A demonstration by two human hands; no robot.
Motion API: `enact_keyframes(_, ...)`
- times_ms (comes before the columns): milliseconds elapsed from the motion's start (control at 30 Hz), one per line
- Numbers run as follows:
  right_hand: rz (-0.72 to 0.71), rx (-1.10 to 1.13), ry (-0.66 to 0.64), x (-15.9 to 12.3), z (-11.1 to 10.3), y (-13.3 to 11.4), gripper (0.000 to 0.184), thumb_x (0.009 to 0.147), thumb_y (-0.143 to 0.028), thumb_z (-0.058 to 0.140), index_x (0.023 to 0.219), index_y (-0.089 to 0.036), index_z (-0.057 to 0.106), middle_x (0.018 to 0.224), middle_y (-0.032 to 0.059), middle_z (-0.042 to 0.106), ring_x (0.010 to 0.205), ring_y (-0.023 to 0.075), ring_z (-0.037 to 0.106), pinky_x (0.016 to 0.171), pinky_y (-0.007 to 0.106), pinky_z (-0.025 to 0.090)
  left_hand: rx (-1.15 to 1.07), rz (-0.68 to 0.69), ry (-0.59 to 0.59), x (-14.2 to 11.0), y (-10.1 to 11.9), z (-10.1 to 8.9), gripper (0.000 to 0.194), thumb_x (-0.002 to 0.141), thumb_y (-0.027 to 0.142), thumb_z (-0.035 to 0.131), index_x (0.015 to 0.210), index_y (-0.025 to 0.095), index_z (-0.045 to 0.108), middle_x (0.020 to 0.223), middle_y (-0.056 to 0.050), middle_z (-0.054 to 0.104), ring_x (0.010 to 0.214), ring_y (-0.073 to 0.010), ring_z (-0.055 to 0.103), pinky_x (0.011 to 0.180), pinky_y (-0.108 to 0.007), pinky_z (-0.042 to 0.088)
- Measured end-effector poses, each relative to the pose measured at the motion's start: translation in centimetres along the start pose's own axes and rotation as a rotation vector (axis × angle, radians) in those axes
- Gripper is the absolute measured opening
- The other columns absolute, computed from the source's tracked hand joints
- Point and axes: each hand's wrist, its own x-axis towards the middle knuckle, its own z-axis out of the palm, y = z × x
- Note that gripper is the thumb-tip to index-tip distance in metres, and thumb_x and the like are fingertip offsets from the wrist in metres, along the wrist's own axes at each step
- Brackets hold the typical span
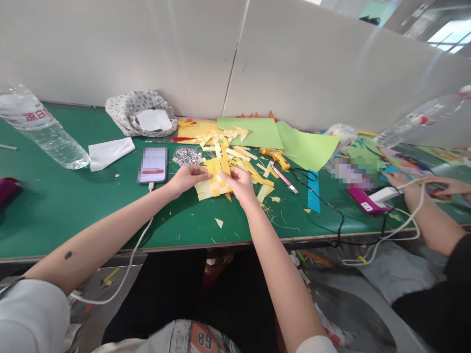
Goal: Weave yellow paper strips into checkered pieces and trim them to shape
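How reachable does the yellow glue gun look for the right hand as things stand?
Probably yes: the glue gun lies beyond and to the right of the right hand, with loose paper strips lying low between them. The hand would likely need to release the woven paper first.

A long table with a smooth green top (121, 215) carries a clear plastic water bottle (55, 132) toward its left end, a crumpled grey-patterned white cloth (121, 113) at the back, and a black-edged smartphone (153, 164). Farther right lie scattered pale-yellow paper strips (253, 172), a yellow glue gun (276, 158), a slim pink cutter (283, 177) and a flat blue strip (313, 191).
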Motion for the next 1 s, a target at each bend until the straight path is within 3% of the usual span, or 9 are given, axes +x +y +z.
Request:
enact_keyframes(233,-0.02,0.004,0.014,-0.1,0.0,0.0,0.037,0.064,-0.044,0.072,0.09,-0.018,0.068,0.089,0.0061,0.072,0.081,0.0216,0.067,0.075,0.034,0.053,0.003,-0.031,0.017,-0.2,0.3,0.1,0.019,0.06,0.032,0.077,0.067,0.02,0.064,0.066,-0.001,0.062,0.063,-0.0132,0.055,0.063,-0.029,0.041)
enact_keyframes(533,-0.008,0.001,-0.026,0.0,0.0,0.1,0.031,0.063,-0.044,0.072,0.081,-0.019,0.067,0.084,0.0051,0.071,0.077,0.0214,0.067,0.07,0.034,0.053,-0.04,-0.009,-0.011,-0.2,0.1,0.1,0.018,0.06,0.03,0.076,0.069,0.02,0.065,0.073,-0.002,0.068,0.069,-0.0137,0.06,0.069,-0.029,0.045)
enact_keyframes(767,0.002,-0.013,-0.07,-0.4,0.4,-0.6,0.032,0.064,-0.044,0.072,0.084,-0.018,0.068,0.087,0.0064,0.071,0.081,0.0216,0.067,0.073,0.034,0.053,-0.05,0.006,-0.117,-0.3,0.1,0.0,0.015,0.06,0.026,0.075,0.073,0.02,0.069,0.077,-0.004,0.07,0.076,-0.018,0.064,0.072,-0.031,0.048)
enact_keyframes(1000,0.021,-0.089,0.122,-0.3,0.5,-1.1,0.033,0.061,-0.046,0.072,0.075,-0.017,0.068,0.077,0.0041,0.07,0.076,0.019,0.065,0.073,0.032,0.052,0.097,0.044,-0.084,-0.4,0.2,0.0,0.017,0.061,0.026,0.075,0.056,0.018,0.061,0.055,0.001,0.056,0.051,-0.0105,0.05,0.05,-0.026,0.035)
